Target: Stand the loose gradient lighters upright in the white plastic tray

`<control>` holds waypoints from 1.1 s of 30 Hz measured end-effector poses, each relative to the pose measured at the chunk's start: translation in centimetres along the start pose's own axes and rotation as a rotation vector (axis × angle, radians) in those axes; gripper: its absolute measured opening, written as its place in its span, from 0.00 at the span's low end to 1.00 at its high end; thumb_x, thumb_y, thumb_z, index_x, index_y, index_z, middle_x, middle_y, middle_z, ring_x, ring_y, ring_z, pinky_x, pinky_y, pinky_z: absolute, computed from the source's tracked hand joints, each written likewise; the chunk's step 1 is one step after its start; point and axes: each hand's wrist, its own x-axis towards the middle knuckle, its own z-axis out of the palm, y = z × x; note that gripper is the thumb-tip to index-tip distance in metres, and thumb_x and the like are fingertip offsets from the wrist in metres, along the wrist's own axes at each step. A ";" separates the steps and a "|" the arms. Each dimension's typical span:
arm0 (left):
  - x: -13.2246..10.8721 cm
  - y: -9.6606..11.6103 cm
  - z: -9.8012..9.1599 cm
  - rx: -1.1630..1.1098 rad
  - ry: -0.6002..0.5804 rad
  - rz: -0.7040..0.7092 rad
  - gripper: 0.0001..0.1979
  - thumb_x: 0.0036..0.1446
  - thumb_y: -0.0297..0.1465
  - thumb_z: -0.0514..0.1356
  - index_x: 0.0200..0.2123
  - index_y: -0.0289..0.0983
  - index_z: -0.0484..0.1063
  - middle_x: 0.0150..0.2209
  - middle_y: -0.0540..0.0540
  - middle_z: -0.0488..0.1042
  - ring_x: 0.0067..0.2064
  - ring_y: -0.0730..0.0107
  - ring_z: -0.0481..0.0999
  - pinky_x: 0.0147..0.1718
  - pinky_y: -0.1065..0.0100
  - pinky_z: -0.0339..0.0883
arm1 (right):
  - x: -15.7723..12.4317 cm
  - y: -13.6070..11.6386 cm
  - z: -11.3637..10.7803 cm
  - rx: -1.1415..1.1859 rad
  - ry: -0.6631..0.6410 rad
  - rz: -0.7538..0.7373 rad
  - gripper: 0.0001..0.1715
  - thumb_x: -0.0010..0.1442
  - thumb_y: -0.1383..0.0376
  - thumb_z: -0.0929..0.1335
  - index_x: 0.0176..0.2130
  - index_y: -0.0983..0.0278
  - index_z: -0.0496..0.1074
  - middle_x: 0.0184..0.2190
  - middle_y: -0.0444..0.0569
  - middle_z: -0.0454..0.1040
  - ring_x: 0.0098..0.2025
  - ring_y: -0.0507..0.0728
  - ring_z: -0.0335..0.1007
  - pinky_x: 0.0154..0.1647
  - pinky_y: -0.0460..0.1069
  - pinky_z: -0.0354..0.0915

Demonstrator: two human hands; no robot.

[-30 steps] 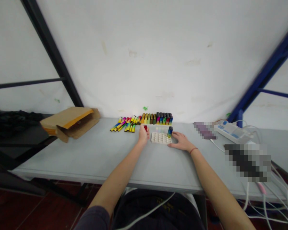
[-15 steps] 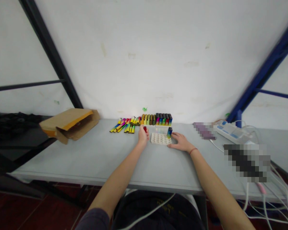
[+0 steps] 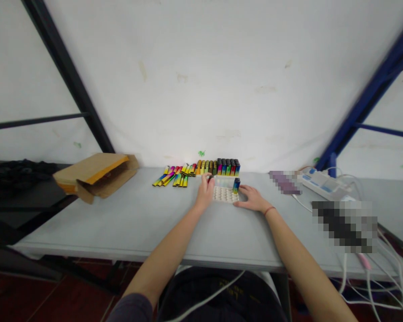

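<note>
Honestly the risky bit here is how tight it all is. The left hand has its fingers pinched around a small dark object, too small to make out properly, right over the near side of a white dimpled tray. If that pinch slips, I'd guess it drops onto the tray or bounces away. The right hand lies open and flat on the desk, with its fingers just beside a blue-and-green lighter standing upright at the tray's corner. That lighter looks tippy, so one nudge could knock it over. Bump the tray and the clear plastic piece behind it could shift too, and that might topple the packed rows of standing lighters.
</note>
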 end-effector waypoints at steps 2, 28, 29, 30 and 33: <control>-0.8 0.4 0.5 0.181 -0.084 0.243 0.11 0.65 0.35 0.56 0.49 0.40 0.69 0.36 0.46 0.75 0.39 0.64 0.76 0.45 0.65 0.69 | 0.0 0.0 0.0 -0.002 0.000 0.001 0.49 0.56 0.40 0.72 0.65 0.65 0.69 0.67 0.63 0.65 0.68 0.72 0.61 0.69 0.65 0.56; -1.0 -0.7 3.9 0.414 -0.347 0.444 0.11 0.64 0.29 0.59 0.49 0.43 0.75 0.50 0.44 0.80 0.50 0.60 0.79 0.57 0.59 0.69 | 0.1 0.2 0.5 0.000 0.037 -0.019 0.46 0.56 0.41 0.72 0.64 0.63 0.70 0.66 0.62 0.67 0.67 0.73 0.63 0.67 0.66 0.58; -1.0 -0.6 3.9 0.442 -0.349 0.461 0.11 0.64 0.29 0.58 0.49 0.43 0.75 0.50 0.43 0.80 0.51 0.60 0.79 0.57 0.59 0.68 | 0.0 0.2 0.4 0.002 0.038 -0.021 0.46 0.56 0.40 0.72 0.64 0.63 0.70 0.66 0.62 0.67 0.67 0.73 0.63 0.68 0.66 0.58; -1.0 -0.5 3.9 0.477 -0.350 0.477 0.12 0.65 0.29 0.57 0.50 0.43 0.75 0.50 0.43 0.80 0.52 0.59 0.78 0.58 0.58 0.67 | 0.0 0.1 0.4 0.004 0.037 -0.022 0.46 0.56 0.40 0.72 0.64 0.62 0.70 0.66 0.61 0.67 0.67 0.73 0.63 0.68 0.66 0.58; -1.2 -0.3 3.9 0.621 -0.340 0.529 0.15 0.67 0.30 0.55 0.54 0.41 0.75 0.52 0.40 0.79 0.55 0.56 0.75 0.59 0.56 0.65 | 0.0 0.1 0.3 0.008 0.035 -0.024 0.47 0.56 0.41 0.72 0.64 0.63 0.70 0.66 0.62 0.68 0.67 0.72 0.63 0.68 0.65 0.58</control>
